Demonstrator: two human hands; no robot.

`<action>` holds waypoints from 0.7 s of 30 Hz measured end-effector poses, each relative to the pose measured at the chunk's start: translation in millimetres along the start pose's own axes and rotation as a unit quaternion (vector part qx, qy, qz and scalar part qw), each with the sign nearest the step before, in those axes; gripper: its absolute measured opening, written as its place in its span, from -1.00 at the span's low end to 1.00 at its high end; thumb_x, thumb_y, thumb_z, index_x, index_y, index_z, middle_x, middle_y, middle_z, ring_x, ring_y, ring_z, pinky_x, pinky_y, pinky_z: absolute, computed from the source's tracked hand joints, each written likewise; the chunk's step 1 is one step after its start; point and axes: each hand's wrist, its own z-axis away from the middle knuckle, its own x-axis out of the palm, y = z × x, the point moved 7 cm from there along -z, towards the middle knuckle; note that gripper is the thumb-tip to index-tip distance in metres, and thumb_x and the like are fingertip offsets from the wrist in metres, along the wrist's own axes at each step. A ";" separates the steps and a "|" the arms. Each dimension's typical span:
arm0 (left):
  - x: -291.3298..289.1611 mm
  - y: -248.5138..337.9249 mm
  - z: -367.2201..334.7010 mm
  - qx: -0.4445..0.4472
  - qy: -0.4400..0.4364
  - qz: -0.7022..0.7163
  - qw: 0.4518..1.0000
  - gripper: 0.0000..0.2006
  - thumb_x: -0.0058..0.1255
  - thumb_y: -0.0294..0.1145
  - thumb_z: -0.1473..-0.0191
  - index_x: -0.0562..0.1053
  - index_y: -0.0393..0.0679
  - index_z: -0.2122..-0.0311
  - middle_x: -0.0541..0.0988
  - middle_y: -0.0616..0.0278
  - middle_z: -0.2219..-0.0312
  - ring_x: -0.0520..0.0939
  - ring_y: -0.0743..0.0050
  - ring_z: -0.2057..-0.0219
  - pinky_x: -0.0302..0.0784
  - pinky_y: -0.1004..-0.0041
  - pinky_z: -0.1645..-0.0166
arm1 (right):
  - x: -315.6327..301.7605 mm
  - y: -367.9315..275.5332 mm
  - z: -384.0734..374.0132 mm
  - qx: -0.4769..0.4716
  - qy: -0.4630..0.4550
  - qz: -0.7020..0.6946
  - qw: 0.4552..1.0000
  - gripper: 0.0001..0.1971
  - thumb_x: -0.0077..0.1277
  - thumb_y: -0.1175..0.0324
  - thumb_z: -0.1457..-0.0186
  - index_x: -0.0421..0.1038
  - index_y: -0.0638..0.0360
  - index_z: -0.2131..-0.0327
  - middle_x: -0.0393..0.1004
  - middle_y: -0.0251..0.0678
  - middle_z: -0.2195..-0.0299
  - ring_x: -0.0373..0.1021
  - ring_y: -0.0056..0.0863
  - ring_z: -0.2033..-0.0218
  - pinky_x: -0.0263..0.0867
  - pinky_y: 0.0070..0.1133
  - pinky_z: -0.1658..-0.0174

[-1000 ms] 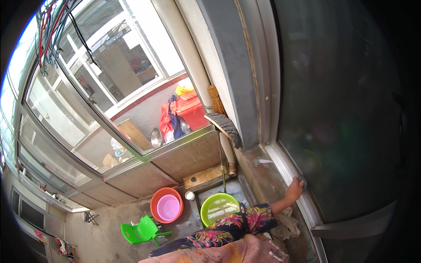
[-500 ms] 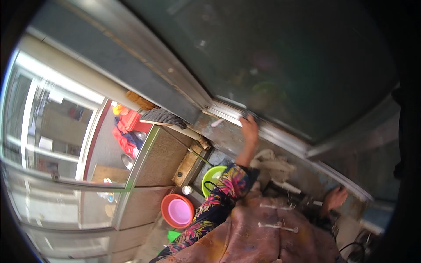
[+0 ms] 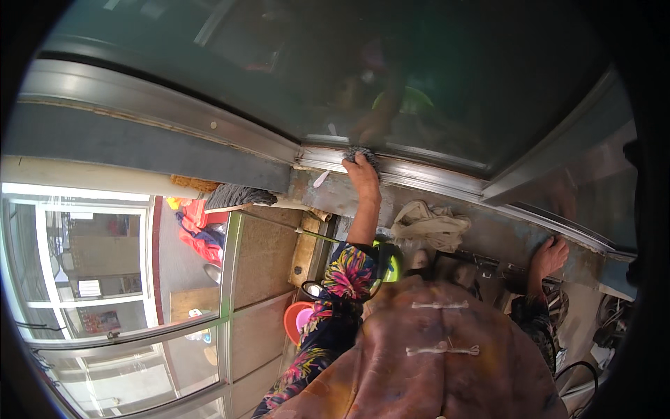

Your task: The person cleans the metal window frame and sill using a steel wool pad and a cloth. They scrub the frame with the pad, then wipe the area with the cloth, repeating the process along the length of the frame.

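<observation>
My left hand (image 3: 364, 180) is closed around a dark grey scouring pad (image 3: 361, 155). It presses the pad onto the silvery metal window frame (image 3: 412, 170), along the lower edge of a dark glass pane (image 3: 447, 91). The pane reflects the arm and a green basin. Farther right, my right hand (image 3: 551, 257) rests on the sill (image 3: 492, 227), its fingers lying over the surface with nothing seen in them. Between the two hands lies a crumpled off-white cloth (image 3: 430, 225). A small white object (image 3: 321, 179) sits on the sill to the left of my left wrist.
A grey mop head (image 3: 241, 195) lies on a ledge at left. Below my left arm are a lime green basin (image 3: 388, 264) and a red basin (image 3: 294, 321) with a pink one inside. Bicycle-like wheels (image 3: 613, 318) stand at lower right; a glazed partition (image 3: 227, 279) is at left.
The view has turned and levelled. My left hand with the scouring pad now appears farther left and higher along the frame; my right hand appears lower, still at the sill.
</observation>
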 end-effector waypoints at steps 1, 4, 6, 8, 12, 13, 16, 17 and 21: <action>-0.4 0.7 -1.0 0.012 0.004 -0.012 1.000 -0.61 -0.22 -0.24 -0.18 0.20 -0.44 0.11 0.42 -0.21 0.22 0.44 -0.07 0.18 0.27 0.17 0.04 | -0.2 1.8 0.1 0.012 -0.001 0.008 1.000 -0.72 -0.11 0.18 -0.12 0.32 0.00 0.11 0.33 -0.22 0.19 0.27 -0.13 0.13 0.23 -0.24 0.17; -13.7 2.9 -18.4 0.018 0.006 -0.024 1.000 -0.63 -0.22 -0.26 -0.18 0.22 -0.45 0.13 0.42 -0.24 0.23 0.44 -0.09 0.23 0.28 0.14 0.08 | -2.4 -0.9 -1.6 0.008 0.000 0.014 1.000 -0.72 -0.11 0.17 -0.13 0.32 0.00 0.11 0.33 -0.22 0.19 0.27 -0.12 0.13 0.23 -0.25 0.17; -25.7 1.9 -31.7 -0.009 0.026 0.013 1.000 -0.64 -0.22 -0.26 -0.18 0.22 -0.45 0.14 0.42 -0.24 0.23 0.44 -0.09 0.25 0.28 0.13 0.09 | -5.2 -3.2 -2.2 -0.001 0.011 0.010 1.000 -0.72 -0.11 0.16 -0.13 0.32 0.00 0.11 0.32 -0.23 0.18 0.27 -0.12 0.13 0.23 -0.25 0.17; -29.9 5.9 -35.0 0.027 0.041 -0.009 0.999 -0.64 -0.22 -0.25 -0.19 0.22 -0.44 0.15 0.42 -0.23 0.25 0.43 -0.05 0.26 0.29 0.15 0.08 | -3.8 -2.2 -2.2 0.010 -0.001 0.010 1.000 -0.71 -0.12 0.16 -0.13 0.32 0.00 0.11 0.32 -0.23 0.17 0.26 -0.12 0.12 0.22 -0.25 0.15; -19.7 -3.4 -24.1 0.031 0.031 -0.011 0.999 -0.64 -0.22 -0.25 -0.20 0.21 -0.44 0.16 0.41 -0.21 0.29 0.42 0.00 0.28 0.28 0.20 0.07 | 0.7 -0.7 -0.9 0.024 -0.019 0.006 1.000 -0.71 -0.12 0.17 -0.13 0.32 -0.01 0.10 0.31 -0.23 0.16 0.25 -0.13 0.11 0.21 -0.25 0.14; -17.5 -5.6 -23.2 0.033 0.024 -0.027 0.999 -0.65 -0.23 -0.25 -0.20 0.21 -0.43 0.17 0.41 -0.21 0.29 0.41 0.00 0.28 0.28 0.21 0.07 | 0.3 -0.6 -0.9 0.025 -0.010 0.015 1.000 -0.71 -0.12 0.17 -0.13 0.32 -0.01 0.10 0.31 -0.23 0.16 0.25 -0.13 0.12 0.20 -0.25 0.14; -28.4 -0.3 -36.6 0.052 0.045 -0.030 0.997 -0.66 -0.23 -0.26 -0.20 0.22 -0.44 0.18 0.42 -0.22 0.29 0.42 0.00 0.28 0.29 0.20 0.07 | 0.0 -0.5 -0.9 0.018 -0.003 0.017 1.000 -0.71 -0.12 0.17 -0.13 0.32 -0.01 0.10 0.31 -0.23 0.16 0.26 -0.13 0.13 0.20 -0.25 0.16; -37.1 6.2 -48.1 0.062 0.059 -0.026 0.996 -0.66 -0.23 -0.27 -0.20 0.22 -0.44 0.19 0.42 -0.22 0.29 0.43 -0.01 0.28 0.29 0.19 0.08 | 0.6 0.2 -0.8 0.023 -0.009 0.018 1.000 -0.72 -0.12 0.17 -0.13 0.32 -0.01 0.10 0.31 -0.23 0.16 0.26 -0.13 0.13 0.20 -0.25 0.17; -54.5 16.2 -67.8 0.035 0.098 -0.041 0.994 -0.68 -0.24 -0.30 -0.20 0.21 -0.44 0.19 0.42 -0.23 0.27 0.45 -0.05 0.28 0.31 0.17 0.09 | -1.9 -2.5 -0.2 0.018 -0.005 0.014 1.000 -0.72 -0.11 0.17 -0.13 0.32 0.00 0.11 0.31 -0.23 0.18 0.26 -0.14 0.14 0.20 -0.24 0.18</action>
